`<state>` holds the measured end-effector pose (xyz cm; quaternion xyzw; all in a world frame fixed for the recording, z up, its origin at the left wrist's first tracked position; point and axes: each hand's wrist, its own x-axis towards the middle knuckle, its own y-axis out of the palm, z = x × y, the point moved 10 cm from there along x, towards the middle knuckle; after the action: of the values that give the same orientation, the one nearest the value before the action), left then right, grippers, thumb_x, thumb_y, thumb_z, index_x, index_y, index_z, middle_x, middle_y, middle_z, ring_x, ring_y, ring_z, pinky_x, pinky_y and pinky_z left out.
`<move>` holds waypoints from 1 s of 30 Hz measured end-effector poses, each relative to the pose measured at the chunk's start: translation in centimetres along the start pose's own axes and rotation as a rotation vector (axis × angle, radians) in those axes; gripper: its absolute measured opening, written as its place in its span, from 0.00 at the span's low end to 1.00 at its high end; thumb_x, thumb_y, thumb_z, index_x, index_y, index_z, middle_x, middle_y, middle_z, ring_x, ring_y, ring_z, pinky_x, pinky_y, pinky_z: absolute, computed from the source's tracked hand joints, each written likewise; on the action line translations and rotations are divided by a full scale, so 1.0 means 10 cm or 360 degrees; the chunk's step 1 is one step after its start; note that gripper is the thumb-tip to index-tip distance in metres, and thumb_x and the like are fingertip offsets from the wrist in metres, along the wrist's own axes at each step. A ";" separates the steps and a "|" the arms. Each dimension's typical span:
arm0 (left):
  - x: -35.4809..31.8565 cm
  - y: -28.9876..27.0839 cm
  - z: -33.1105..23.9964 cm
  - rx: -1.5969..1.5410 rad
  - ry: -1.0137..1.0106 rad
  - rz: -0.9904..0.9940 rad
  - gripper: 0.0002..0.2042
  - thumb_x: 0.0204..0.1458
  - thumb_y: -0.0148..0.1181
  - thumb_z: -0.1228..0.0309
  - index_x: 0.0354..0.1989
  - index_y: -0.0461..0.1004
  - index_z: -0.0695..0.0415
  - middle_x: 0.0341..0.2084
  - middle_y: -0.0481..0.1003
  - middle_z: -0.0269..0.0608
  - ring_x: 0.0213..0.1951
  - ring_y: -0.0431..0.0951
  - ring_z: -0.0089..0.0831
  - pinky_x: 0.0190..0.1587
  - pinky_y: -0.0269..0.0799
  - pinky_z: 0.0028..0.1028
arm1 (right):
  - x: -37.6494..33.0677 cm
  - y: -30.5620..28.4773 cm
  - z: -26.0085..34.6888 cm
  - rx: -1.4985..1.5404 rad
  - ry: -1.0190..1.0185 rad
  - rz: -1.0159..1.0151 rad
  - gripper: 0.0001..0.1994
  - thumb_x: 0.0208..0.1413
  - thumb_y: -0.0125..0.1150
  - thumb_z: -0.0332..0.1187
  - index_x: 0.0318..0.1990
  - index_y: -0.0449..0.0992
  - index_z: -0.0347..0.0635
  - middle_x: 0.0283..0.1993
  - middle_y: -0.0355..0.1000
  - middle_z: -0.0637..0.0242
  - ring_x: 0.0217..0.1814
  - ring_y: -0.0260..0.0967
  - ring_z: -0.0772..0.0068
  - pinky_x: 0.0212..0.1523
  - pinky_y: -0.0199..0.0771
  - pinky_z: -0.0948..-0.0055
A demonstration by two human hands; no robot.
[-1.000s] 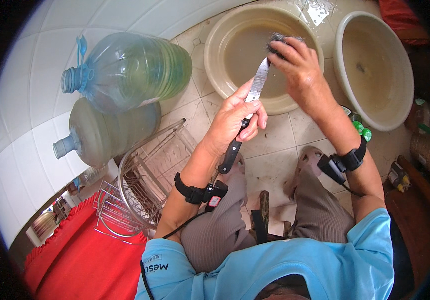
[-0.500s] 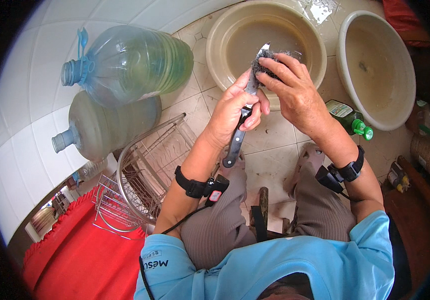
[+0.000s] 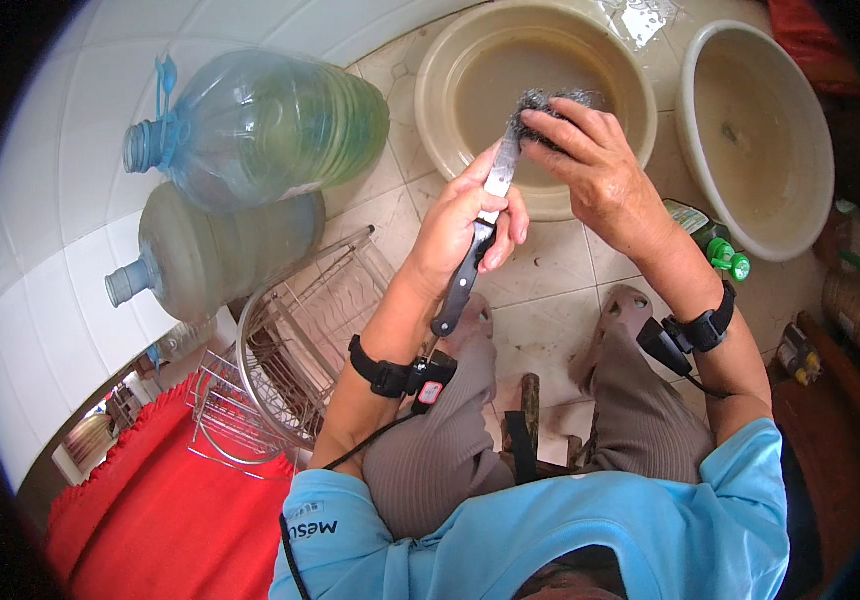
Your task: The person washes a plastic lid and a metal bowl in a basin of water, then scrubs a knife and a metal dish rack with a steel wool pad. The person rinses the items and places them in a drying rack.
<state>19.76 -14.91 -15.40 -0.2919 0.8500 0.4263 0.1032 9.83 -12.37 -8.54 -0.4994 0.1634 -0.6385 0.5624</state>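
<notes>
A knife (image 3: 501, 172) with a black riveted handle slants upward in my left hand (image 3: 457, 226), whose fingers close round it where blade and handle meet. Grey metal scouring wool (image 3: 538, 106) is pressed over the blade's tip end by my right hand (image 3: 598, 165), hiding the point. Both hands are above the near rim of a beige basin (image 3: 437, 135) that holds murky water.
Another pale basin (image 3: 692, 120) with cloudy water stands at the right, beside a green bottle (image 3: 707, 236). Two large water jugs (image 3: 270, 130) lie at the left. Nearer me is a metal wire rack (image 3: 280, 345).
My right hand with the scouring wool has slid up the blade towards its tip, covering the point and baring more metal near the handle. The knife handle has shifted slightly left.
</notes>
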 end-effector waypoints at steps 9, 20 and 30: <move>0.05 0.10 0.03 0.0058 0.0096 -0.0063 0.15 0.61 0.49 0.69 0.55 0.62 0.60 0.37 0.70 0.45 0.19 0.72 0.25 0.14 0.63 0.19 | -0.06 -0.23 -0.34 0.0375 0.0467 -0.0358 0.17 0.46 0.58 0.13 0.45 0.79 0.38 0.54 0.73 0.58 0.58 0.65 0.48 0.56 0.70 0.59; 0.04 0.17 -0.09 0.0356 0.0201 -0.0193 0.25 0.66 0.45 0.65 0.70 0.51 0.54 0.27 0.75 0.49 0.12 0.70 0.22 0.11 0.60 0.17 | -0.13 -0.35 -0.35 0.0290 0.0473 -0.0439 0.18 0.46 0.59 0.15 0.45 0.79 0.40 0.55 0.72 0.58 0.58 0.65 0.48 0.56 0.70 0.59; 0.00 0.15 -0.06 0.0437 0.0098 -0.0285 0.27 0.66 0.44 0.70 0.73 0.46 0.51 0.26 0.75 0.48 0.13 0.70 0.21 0.12 0.62 0.17 | -0.01 -0.22 -0.13 0.0082 0.0309 -0.0283 0.23 0.38 0.62 0.18 0.48 0.77 0.41 0.59 0.69 0.60 0.61 0.63 0.49 0.56 0.66 0.57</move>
<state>18.95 -14.71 -14.07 -0.3625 0.8736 0.2861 0.1535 7.54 -12.03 -7.45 -0.4332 0.1555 -0.7351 0.4978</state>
